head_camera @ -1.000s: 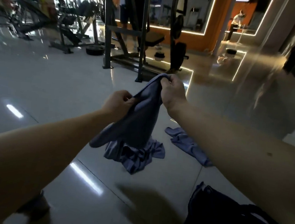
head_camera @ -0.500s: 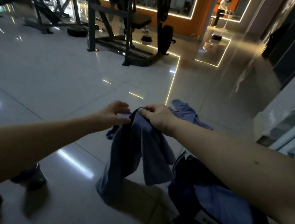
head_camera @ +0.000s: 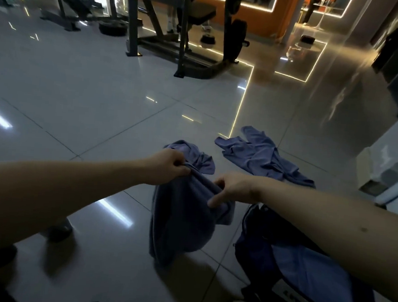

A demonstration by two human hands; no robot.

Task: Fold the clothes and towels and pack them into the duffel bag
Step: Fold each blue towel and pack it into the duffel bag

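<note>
Left hand [head_camera: 168, 166] is pinching the top edge of a blue towel [head_camera: 183, 221], and the right hand [head_camera: 233, 189] just beside it has fingers curled into the same edge with one finger poking out, so the towel hangs limp off both. Looks soft, light and floppy, so I'd take it by the corners for a clean fold. Open duffel bag [head_camera: 303, 266] sits right below the right hand, with a crumpled cloth [head_camera: 199, 158] just past the left hand and a blue shirt [head_camera: 262, 155] on the floor [head_camera: 102, 95] beyond the right.
</note>
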